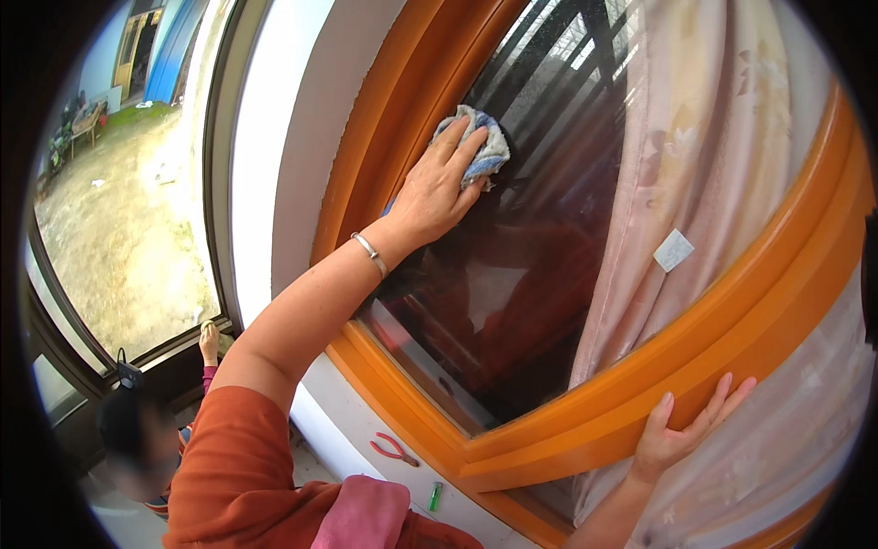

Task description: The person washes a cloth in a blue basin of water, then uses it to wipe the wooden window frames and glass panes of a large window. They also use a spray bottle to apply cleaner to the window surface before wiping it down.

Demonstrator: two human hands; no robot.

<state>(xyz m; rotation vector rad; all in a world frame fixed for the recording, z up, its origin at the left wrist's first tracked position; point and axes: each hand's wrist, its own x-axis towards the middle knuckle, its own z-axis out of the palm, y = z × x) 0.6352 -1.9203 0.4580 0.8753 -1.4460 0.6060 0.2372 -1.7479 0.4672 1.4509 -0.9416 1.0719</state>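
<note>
My left hand (435, 189) presses a crumpled blue and white cloth (488, 152) against the window glass (521, 274), close to the left side of the orange wooden frame (384, 130). A silver bangle (370, 254) circles the left wrist. At lower right, my right hand (675, 436) has its fingers spread over the lower wooden rail (741, 350) and holds nothing. Dark reflections cover much of the pane. A pink patterned curtain (658, 171) hangs behind the right part of the glass. A small pale square sticker (674, 250) shows in front of the curtain.
Red-handled pliers (394, 449) and a green lighter (435, 496) lie on the white sill (363, 418). At lower left, another person (137, 439) has a hand (209, 343) at a dark-framed window or door (226, 171). Beyond it lies a sunlit yard (130, 226).
</note>
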